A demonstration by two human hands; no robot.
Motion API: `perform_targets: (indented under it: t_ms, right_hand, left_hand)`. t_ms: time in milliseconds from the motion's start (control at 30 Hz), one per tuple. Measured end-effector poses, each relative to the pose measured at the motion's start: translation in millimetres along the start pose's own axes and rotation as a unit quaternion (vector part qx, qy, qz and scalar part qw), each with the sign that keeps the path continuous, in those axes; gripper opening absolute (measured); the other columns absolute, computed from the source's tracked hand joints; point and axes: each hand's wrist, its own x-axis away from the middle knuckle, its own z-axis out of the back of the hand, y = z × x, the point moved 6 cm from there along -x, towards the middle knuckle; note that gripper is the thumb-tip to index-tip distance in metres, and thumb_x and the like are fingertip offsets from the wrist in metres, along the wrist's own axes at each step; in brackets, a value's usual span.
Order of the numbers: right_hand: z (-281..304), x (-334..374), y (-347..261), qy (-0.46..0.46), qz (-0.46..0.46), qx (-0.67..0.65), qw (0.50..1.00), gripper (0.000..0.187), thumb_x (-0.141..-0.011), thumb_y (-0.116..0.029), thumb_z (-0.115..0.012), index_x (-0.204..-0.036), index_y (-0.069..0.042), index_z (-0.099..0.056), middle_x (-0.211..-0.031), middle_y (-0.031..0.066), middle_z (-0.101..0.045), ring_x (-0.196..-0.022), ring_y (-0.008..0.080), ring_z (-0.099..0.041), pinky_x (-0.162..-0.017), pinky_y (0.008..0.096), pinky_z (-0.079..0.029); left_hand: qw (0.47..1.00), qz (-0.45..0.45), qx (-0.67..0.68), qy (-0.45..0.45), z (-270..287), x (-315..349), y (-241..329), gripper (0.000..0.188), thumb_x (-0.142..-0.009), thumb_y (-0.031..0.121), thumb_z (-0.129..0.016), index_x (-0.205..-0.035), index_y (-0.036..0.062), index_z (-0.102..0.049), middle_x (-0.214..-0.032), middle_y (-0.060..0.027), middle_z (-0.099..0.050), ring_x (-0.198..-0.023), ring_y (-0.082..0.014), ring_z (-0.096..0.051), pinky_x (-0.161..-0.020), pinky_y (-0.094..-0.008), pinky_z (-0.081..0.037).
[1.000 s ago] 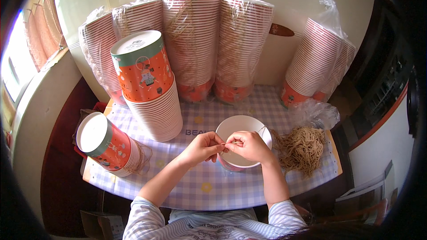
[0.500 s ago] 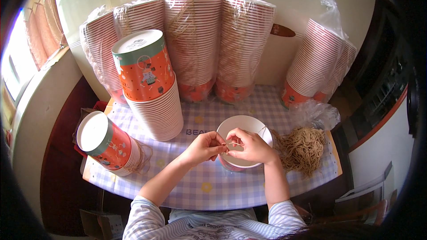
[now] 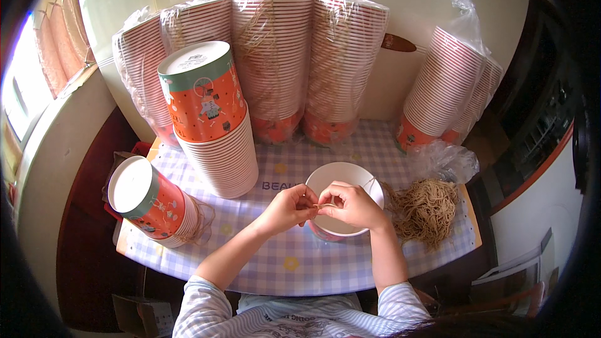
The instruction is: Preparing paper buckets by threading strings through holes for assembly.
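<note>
Small table with lilac checked cloth, set against a pale wall. Along the back, four tall stacks of paper cups in clear plastic sleeves, leaning on the wall; a fifth sleeved stack at right, tilted. In front left, an unwrapped stack of upside-down cups, orange print, white bases, standing upright. Another shorter stack lies tipped on its side at the table's left edge, base facing the camera, loose string around its lower end. Right of centre, a heap of tan string on the cloth, with a crumpled clear plastic bag just behind it. Centre: single open cup, white inside, upright on the table, just beside the heap.

Both hands meet over the near rim of that cup. Left hand is pinched, thumb and forefinger nipping one end of a short piece of string. Right hand is curled, fingertips gripping the other end; the piece runs level between the two hands, above the cup's mouth. One thin strand trails over the cup's right rim toward the heap. Striped sleeves at the bottom edge.
</note>
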Motion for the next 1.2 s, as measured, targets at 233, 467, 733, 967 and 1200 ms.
perform_targets:
  t_ms: [233,467,733,967,1200]
  right_hand:
    - [-1.4,1.0,3.1,0.009,0.003,-0.017,1.000,0.014,-0.072,-0.012,-0.068,-0.079,-0.003,-0.060,-0.074,0.0057,-0.059,-0.063,0.0145,-0.056,-0.057,0.0287,-0.044]
    - [-0.3,0.3,2.3,0.019,-0.035,-0.005,0.999,0.010,-0.072,-0.010,-0.065,-0.076,-0.003,-0.058,-0.068,0.0051,-0.060,-0.057,0.0124,-0.054,-0.053,0.0272,-0.044]
    - [-0.5,0.5,4.6,0.035,-0.035,-0.012,0.999,0.010,-0.073,-0.009,-0.064,-0.076,-0.003,-0.057,-0.065,0.0048,-0.060,-0.055,0.0109,-0.054,-0.052,0.0261,-0.044]
    - [-1.6,1.4,5.1,0.027,-0.044,-0.034,0.998,0.008,-0.075,-0.003,-0.065,-0.077,-0.001,-0.057,-0.067,-0.0014,-0.057,-0.060,0.0035,-0.050,-0.055,0.0200,-0.042]
    - [-1.3,1.6,7.9,0.036,-0.040,-0.040,0.998,0.010,-0.074,-0.008,-0.064,-0.079,-0.002,-0.058,-0.067,0.0053,-0.061,-0.058,0.0105,-0.057,-0.055,0.0253,-0.046]
  left_hand:
    - [0.999,-0.010,-0.048,0.017,-0.4,0.3,2.1,0.019,-0.079,0.004,-0.063,-0.091,0.0029,-0.048,-0.078,-0.0031,-0.061,-0.061,-0.0044,-0.052,-0.050,-0.0189,-0.041]
    - [0.999,-0.022,-0.036,0.009,-1.0,2.6,4.4,0.015,-0.080,0.004,-0.060,-0.090,0.0009,-0.050,-0.077,-0.0038,-0.061,-0.061,-0.0058,-0.053,-0.052,-0.0199,-0.044]
    - [0.999,-0.042,-0.013,0.021,6.4,2.4,3.5,0.007,-0.085,0.003,-0.052,-0.090,-0.0021,-0.051,-0.077,-0.0057,-0.060,-0.059,-0.0085,-0.056,-0.053,-0.0214,-0.047]
    - [0.997,-0.025,-0.074,0.025,4.3,2.9,12.6,0.011,-0.085,0.005,-0.054,-0.093,-0.0027,-0.057,-0.075,-0.0046,-0.061,-0.061,-0.0084,-0.058,-0.055,-0.0216,-0.048]
    - [0.994,-0.039,-0.094,0.043,4.7,3.8,12.8,0.014,-0.084,0.008,-0.058,-0.092,-0.0031,-0.060,-0.071,-0.0047,-0.062,-0.061,-0.0077,-0.059,-0.056,-0.0209,-0.048]
